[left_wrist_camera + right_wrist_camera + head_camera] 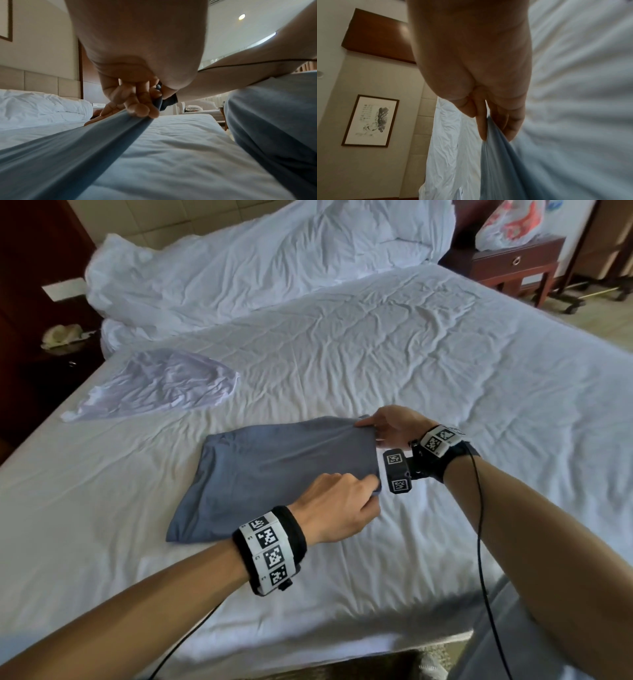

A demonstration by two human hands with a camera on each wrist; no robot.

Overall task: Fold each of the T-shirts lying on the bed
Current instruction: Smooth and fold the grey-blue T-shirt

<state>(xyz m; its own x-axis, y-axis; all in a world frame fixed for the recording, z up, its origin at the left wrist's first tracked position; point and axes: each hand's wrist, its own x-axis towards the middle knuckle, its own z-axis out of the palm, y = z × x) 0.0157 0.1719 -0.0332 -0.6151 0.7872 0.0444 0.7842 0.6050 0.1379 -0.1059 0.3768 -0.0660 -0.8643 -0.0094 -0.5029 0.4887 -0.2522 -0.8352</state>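
Note:
A grey-blue T-shirt (274, 474) lies partly folded in the middle of the white bed (445, 354). My left hand (342, 501) pinches its near right corner, and the left wrist view shows the fingers (137, 109) curled round the fabric edge (85, 148). My right hand (387, 422) pinches the far right corner, lifted a little off the sheet; in the right wrist view the fingers (488, 121) grip the blue cloth (505, 162). A second, pale lilac-white T-shirt (157, 385) lies crumpled at the left of the bed.
A bunched white duvet (257, 258) covers the bed's far end. A dark wooden nightstand (513, 265) with a plastic bag (510, 224) stands at the far right. The bed's near edge runs along the bottom, with floor below it.

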